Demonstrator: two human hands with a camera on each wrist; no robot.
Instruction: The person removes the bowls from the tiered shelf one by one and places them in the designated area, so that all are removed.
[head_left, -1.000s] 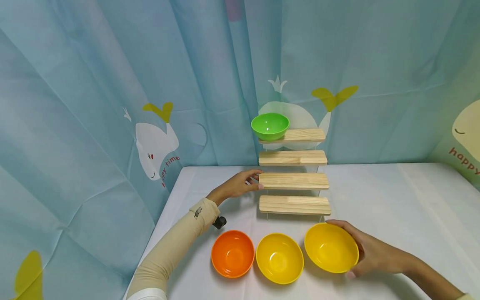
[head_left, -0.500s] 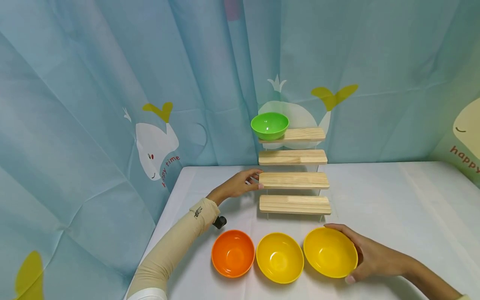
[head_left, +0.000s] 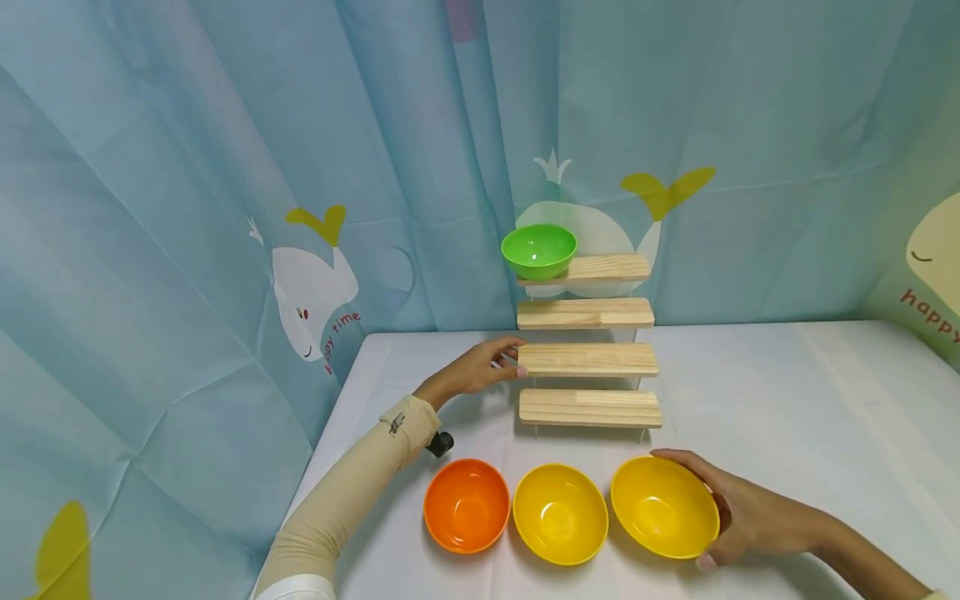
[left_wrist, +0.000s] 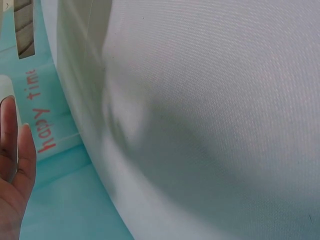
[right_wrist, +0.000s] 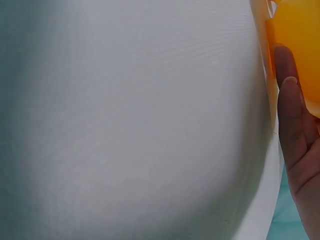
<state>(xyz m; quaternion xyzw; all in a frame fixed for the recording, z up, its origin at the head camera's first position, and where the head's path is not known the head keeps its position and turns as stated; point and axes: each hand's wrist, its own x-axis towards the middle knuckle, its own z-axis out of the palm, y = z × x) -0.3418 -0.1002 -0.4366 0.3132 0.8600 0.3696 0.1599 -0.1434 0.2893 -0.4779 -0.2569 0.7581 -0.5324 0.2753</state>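
Note:
In the head view my left hand [head_left: 478, 368] holds the left end of a tiered wooden rack [head_left: 588, 360], thumb and index finger at the end of its third plank from the top. My right hand [head_left: 757, 510] grips the right side of a yellow bowl [head_left: 663, 504], which looks slightly tilted; cannot tell if it touches the table. A second yellow bowl [head_left: 560, 512] and an orange bowl [head_left: 467, 506] stand to its left. On the left part of the rack's top plank sits a green bowl [head_left: 538, 252]. The right wrist view shows fingers [right_wrist: 290, 112] against yellow plastic.
A white-covered table [head_left: 787, 400] lies under everything. Behind it and on the left hangs a blue curtain [head_left: 420, 167] printed with whales. Near the left wrist is a small black object [head_left: 440, 444]. The three front bowls stand close together.
The right hand and its yellow bowl have come slightly toward the front edge, then a touch to the right. The left hand stays at the rack.

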